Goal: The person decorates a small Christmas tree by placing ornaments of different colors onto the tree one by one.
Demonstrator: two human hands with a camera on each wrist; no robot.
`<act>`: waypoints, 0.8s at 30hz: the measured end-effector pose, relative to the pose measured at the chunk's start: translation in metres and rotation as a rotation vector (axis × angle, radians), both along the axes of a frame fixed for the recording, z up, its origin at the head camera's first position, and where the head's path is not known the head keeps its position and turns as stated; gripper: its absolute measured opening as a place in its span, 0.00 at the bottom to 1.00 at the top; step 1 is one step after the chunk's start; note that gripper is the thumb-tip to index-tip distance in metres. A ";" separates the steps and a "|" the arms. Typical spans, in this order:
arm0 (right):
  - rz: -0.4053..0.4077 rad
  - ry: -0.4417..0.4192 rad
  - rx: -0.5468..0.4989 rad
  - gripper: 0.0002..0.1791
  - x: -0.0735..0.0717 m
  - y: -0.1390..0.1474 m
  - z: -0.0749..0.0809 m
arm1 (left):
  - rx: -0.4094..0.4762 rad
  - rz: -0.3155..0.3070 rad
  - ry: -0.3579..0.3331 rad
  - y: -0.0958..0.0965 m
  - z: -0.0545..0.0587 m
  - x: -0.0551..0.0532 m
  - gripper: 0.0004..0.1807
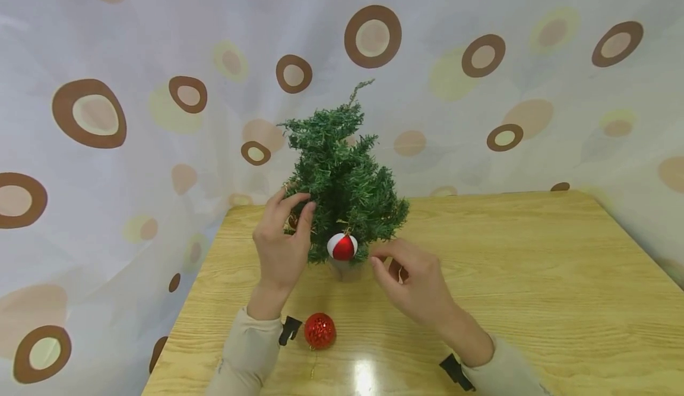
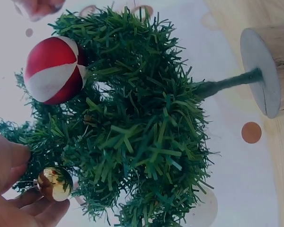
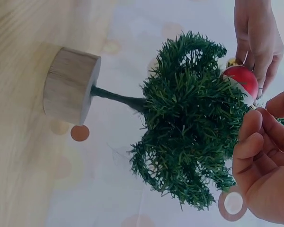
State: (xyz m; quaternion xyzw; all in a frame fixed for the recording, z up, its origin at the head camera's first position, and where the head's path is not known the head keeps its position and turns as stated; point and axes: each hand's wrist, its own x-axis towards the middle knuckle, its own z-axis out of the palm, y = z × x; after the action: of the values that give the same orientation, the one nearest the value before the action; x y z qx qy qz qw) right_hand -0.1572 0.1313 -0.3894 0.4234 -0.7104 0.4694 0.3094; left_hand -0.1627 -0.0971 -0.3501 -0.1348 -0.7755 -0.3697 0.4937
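A small artificial Christmas tree (image 1: 342,176) stands on a round wooden base (image 3: 70,85). My left hand (image 1: 280,238) is at its left side, thumb and index finger curved with a gap between them. Close against its fingers hangs a shiny gold ball ornament (image 2: 55,183), partly hidden in the head view. At the tree's front hangs a red-and-white ball ornament (image 1: 342,246). My right hand (image 1: 414,274) is just right of that ball, its fingers loosely curled and its thumb near the index finger; nothing shows between them.
A red glittery ball ornament (image 1: 320,330) lies on the wooden table (image 1: 507,277) near my left sleeve, its gold string trailing toward me. Black clips (image 1: 290,329) show at both cuffs. Behind the table hangs a pale curtain (image 1: 417,4) with brown ring patterns.
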 end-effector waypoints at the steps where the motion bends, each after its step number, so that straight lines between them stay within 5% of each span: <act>1: 0.009 -0.005 0.002 0.12 0.001 -0.001 -0.002 | 0.004 -0.001 0.000 -0.002 0.000 -0.001 0.09; 11: 0.060 -0.053 0.073 0.10 0.015 -0.018 -0.023 | 0.053 0.039 -0.049 -0.020 -0.002 -0.009 0.09; 24: 0.082 -0.119 0.275 0.09 0.021 -0.038 -0.050 | 0.102 0.010 -0.103 -0.038 -0.005 -0.019 0.11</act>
State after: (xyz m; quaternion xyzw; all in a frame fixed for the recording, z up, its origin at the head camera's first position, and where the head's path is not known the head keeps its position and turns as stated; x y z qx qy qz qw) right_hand -0.1360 0.0929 -0.4398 0.4619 -0.7671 0.4042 0.1866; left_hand -0.1817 -0.1354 -0.3554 -0.0864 -0.7808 -0.4126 0.4612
